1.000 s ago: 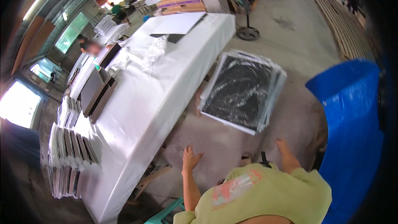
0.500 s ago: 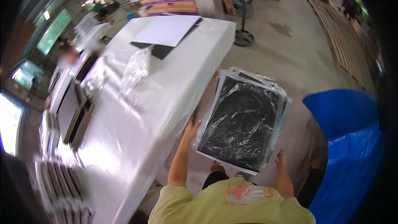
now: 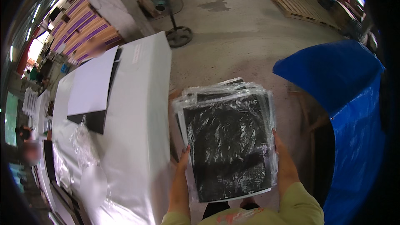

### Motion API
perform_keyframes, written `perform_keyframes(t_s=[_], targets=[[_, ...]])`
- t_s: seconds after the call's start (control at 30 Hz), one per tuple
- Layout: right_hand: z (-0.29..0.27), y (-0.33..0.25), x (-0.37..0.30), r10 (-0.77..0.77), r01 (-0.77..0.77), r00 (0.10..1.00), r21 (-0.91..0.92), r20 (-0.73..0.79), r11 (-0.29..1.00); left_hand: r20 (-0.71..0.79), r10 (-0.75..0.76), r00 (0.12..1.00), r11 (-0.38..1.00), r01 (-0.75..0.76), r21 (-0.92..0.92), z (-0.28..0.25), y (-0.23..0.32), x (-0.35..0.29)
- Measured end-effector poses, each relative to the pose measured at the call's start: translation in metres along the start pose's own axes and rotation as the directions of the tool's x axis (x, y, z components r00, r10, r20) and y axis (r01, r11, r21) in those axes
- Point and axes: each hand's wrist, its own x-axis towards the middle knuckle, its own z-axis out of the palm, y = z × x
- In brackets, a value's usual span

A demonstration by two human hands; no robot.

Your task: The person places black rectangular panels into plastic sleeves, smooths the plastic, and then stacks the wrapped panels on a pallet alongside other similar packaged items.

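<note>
A stack of black sheets in clear plastic bags point(image 3: 229, 150) lies low in front of me, its layers slightly out of line. My left hand point(image 3: 184, 157) is against its left edge, thumb side up, with most fingers hidden by the stack. On the opposite edge my right hand point(image 3: 278, 142) presses in the same way, its fingers partly hidden. Both hands grip the stack between them. What the stack rests on is mostly covered by it.
A white-covered table point(image 3: 137, 100) stands to my left, bearing a white sheet point(image 3: 93, 83), a black sheet point(image 3: 95, 121) and crumpled clear plastic point(image 3: 85, 146). A blue tarp point(image 3: 354, 141) flanks my right. Ahead are a pedestal fan point(image 3: 175, 25) and wooden pallets point(image 3: 291, 0).
My view has turned to the right. Both hands, formerly apart from the stack with fingers spread, have closed in on its two side edges.
</note>
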Motion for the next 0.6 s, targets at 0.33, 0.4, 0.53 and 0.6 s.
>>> perform_keyframes(t_s=[0.33,0.4,0.53,0.6], targets=[[-0.02,0.072,0.052,-0.057,0.051,0.994,-0.064,-0.096,0.997,0.289,0.029,0.957,1.0,-0.026,-0.012,0.018,0.066,-0.029],[-0.007,0.068,0.036,-0.213,0.19,0.956,-0.129,-0.203,0.973,0.373,-0.062,0.926,0.997,0.076,-0.025,0.02,0.084,-0.039],[0.0,0.04,-0.019,-0.341,0.308,0.933,-0.233,-0.117,0.922,0.404,0.21,0.89,0.973,-0.231,0.002,-0.001,0.025,0.007],[-0.008,0.032,-0.015,-0.208,0.198,0.974,-0.113,-0.084,0.974,0.421,0.055,0.905,0.998,-0.05,-0.025,-0.001,0.021,0.017]])
